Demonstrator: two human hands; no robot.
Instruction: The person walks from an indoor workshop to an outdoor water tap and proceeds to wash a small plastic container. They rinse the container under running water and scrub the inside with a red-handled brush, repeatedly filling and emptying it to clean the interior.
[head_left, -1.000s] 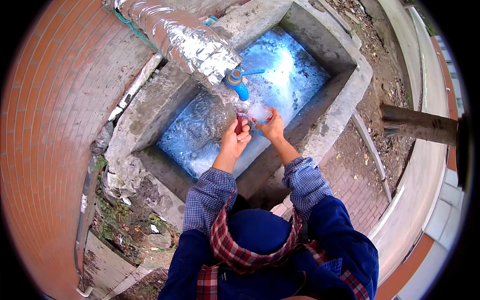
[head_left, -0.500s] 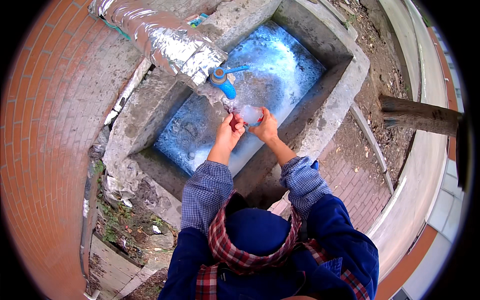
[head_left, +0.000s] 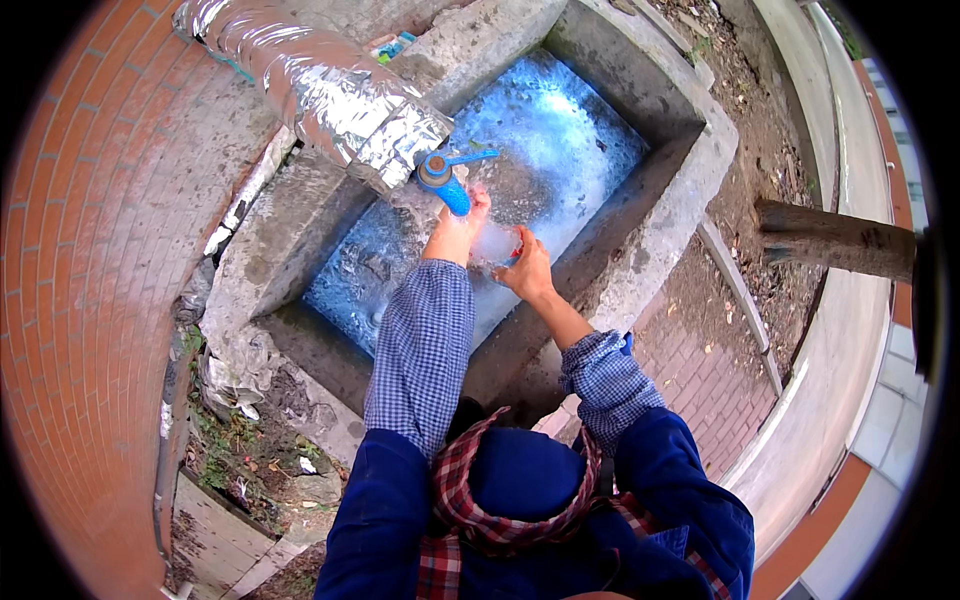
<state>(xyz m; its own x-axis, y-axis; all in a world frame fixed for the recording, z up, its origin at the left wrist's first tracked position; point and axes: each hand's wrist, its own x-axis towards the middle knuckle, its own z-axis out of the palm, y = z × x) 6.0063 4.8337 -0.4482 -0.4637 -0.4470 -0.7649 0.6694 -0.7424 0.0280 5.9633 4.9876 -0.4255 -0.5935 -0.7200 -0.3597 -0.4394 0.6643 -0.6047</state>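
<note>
Right hand [head_left: 530, 273] on container [head_left: 493, 243], left [head_left: 460, 230] nearer tap [head_left: 456, 194]

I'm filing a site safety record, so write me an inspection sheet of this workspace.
Surface: concrete basin, its bottom bluish and wet-looking.
Job's things: translucent container over the basin; blue tap above the basin.
Clutter: crumpled pale sheeting at the basin's lower-left edge; small teal-and-green packet near the top.
Hands: right hand holds the container; left hand is by the tap, partly hidden, grip unclear.
Cables: no power cable seen; foil-wrapped pipe leads to the tap.
Surroundings: brick wall left; tree trunk right.
</note>
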